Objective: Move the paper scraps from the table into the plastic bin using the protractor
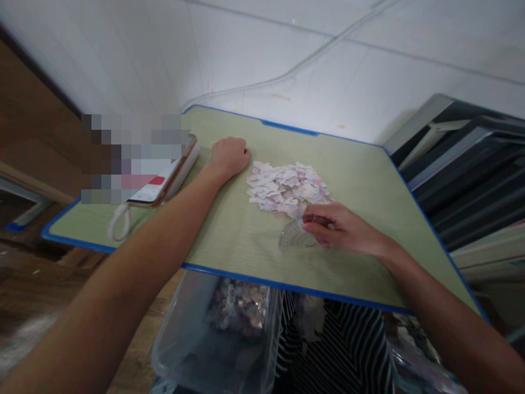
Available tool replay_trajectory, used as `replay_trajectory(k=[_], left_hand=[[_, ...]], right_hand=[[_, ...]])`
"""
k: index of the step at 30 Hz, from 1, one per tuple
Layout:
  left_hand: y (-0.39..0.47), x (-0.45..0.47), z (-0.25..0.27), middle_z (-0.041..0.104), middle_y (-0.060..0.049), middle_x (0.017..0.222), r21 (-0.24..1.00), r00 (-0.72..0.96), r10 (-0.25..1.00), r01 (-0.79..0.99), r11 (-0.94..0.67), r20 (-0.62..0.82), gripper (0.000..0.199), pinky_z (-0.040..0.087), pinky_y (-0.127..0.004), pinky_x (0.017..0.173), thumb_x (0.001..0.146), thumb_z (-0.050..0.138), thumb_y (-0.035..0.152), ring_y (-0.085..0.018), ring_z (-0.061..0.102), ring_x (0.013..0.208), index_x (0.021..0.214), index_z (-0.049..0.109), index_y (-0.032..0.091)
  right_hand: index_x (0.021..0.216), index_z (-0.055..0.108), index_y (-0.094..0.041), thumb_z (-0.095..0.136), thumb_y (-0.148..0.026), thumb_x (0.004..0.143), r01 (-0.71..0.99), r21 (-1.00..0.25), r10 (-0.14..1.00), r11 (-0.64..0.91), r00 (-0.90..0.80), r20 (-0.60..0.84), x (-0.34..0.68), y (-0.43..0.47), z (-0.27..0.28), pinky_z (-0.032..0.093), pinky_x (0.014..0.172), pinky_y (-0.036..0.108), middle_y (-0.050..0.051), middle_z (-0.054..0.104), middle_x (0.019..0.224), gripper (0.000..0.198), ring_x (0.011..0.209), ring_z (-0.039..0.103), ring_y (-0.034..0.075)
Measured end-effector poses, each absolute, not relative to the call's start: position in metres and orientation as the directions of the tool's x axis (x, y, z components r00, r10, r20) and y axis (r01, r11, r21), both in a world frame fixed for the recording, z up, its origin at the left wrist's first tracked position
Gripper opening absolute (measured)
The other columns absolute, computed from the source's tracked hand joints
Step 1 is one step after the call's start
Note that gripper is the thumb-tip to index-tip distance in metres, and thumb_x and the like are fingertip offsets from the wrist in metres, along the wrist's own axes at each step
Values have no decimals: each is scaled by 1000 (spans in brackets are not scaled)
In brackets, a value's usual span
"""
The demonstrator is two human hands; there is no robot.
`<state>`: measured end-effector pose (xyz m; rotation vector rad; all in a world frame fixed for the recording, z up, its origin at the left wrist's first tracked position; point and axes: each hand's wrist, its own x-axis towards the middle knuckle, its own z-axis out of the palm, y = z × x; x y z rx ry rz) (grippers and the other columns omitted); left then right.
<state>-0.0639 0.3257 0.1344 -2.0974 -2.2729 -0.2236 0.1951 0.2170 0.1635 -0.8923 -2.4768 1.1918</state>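
Note:
My right hand (336,227) pinches a clear plastic protractor (297,234) by one end. Its rounded edge faces left, just at the near side of a heap of torn paper scraps (283,186). The scraps are whitish with pink tints and lie loosely piled on the pale green tabletop (361,175). To the left of the heap rests my left hand (232,153), curled into a fist on the table, with nothing showing in it. Its fingertips are turned out of sight.
A phone in a brown case (164,186) leans at the table's left, a white strap loop (118,222) below it. A clear plastic bin (176,328) with scraps stands under the front edge. Dark folded panels (471,164) crowd the right side; behind is a white wall (266,54).

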Motion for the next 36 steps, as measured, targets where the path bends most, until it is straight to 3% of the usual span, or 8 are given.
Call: replay_trajectory(k=[4,9,14,18,25,36], left_hand=[[326,-65,134,68,-18,122,76,-86,989,994,77,119,51,47,-43,95,92,32,33,-33,61,115,123,67,14],[324,-65,135,68,-19,123,69,-84,989,995,76,118,52,48,-43,94,92,31,34,-34,61,115,124,66,13],[325,-64,135,67,-19,123,70,-89,989,994,81,119,52,47,-42,94,91,31,34,-33,61,115,123,66,12],[326,-65,133,68,-19,122,75,-86,988,994,77,128,52,47,-42,93,91,32,33,-33,61,114,122,67,12],[325,-65,134,69,-18,121,88,-93,988,993,82,122,50,48,-42,94,91,33,33,-32,61,114,122,68,15],[324,-64,135,68,-19,123,89,-92,989,993,83,114,50,47,-43,95,92,32,32,-33,61,116,123,67,12]], right_hand=[[73,45,-21,50,-25,93,368,-755,613,543,-788,56,171,200,155,27,49,23,-7,45,51,21,46,40,8],[76,46,-22,46,-32,95,339,-811,646,476,-761,61,165,194,148,32,51,22,-6,50,51,22,47,43,9],[73,45,-22,48,-30,92,386,-747,690,542,-711,133,168,200,146,28,52,23,-6,44,52,21,49,38,9],[74,43,-22,47,-32,92,374,-706,635,601,-760,138,164,196,143,24,53,24,-7,38,55,21,48,33,9],[76,43,-22,47,-34,96,312,-699,534,643,-838,117,161,187,140,24,53,25,-6,41,57,24,50,36,10],[76,46,-21,50,-30,98,200,-778,477,595,-868,141,165,190,146,27,51,23,-8,40,57,24,49,35,8]])
